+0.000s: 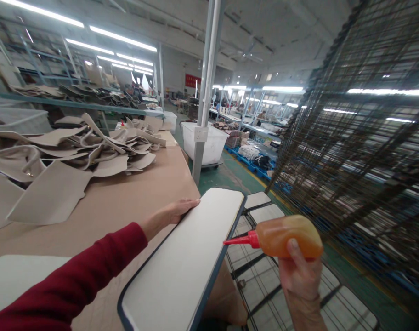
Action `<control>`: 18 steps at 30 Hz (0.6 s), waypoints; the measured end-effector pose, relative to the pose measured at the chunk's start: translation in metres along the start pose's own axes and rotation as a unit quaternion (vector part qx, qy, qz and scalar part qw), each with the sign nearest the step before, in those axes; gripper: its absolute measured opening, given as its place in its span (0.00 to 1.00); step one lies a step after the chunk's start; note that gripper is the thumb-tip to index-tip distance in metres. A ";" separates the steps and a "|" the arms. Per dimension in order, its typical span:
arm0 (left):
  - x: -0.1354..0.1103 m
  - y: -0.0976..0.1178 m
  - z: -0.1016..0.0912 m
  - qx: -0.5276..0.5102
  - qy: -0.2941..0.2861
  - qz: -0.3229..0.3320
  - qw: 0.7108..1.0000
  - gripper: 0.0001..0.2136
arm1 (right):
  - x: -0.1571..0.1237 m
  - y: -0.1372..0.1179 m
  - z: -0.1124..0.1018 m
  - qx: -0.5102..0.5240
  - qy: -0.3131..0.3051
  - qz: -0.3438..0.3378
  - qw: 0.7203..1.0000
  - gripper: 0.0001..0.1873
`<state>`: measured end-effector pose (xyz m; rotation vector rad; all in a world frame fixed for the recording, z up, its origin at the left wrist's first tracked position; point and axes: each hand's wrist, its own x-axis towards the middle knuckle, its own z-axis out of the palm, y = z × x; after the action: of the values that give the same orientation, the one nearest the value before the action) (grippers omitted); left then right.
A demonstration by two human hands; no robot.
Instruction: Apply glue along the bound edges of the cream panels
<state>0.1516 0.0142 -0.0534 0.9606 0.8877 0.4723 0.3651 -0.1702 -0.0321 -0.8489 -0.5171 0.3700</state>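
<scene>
Counter (168,179) on the left: flat tan top, running near to far. Heap of beige cut pieces (102,142) on its far left, some with curved straps. Pale sheet (26,273) lies near left. White panel (192,250) with dark rim sits tilted at the counter's right edge, near middle. Left hand (184,209): grip clamped on panel's left edge. Right hand (301,271): grip clamped around amber squeeze bottle (288,234), red nozzle (242,240) aimed left, tip at panel's right edge; can't tell if touching. Near right, low: wire rack (256,264) with pale panels.

Room: big workshop, green floor (230,177), strip lights (123,37) overhead. Metal post (204,82) with socket box just past the counter, white bin (209,154) behind it. Tall wire racking (368,115) on right, blurred. Blue pallets (264,171) between. Red banner (192,81) far back.
</scene>
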 end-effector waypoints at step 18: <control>0.014 0.011 -0.007 0.002 0.005 0.008 1.000 0.10 | -0.013 -0.003 0.000 -0.002 0.000 0.020 1.000 0.22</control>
<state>0.1542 0.0333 -0.0516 0.9691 0.8910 0.4895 0.3546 -0.1786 -0.0332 -0.8642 -0.5020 0.4048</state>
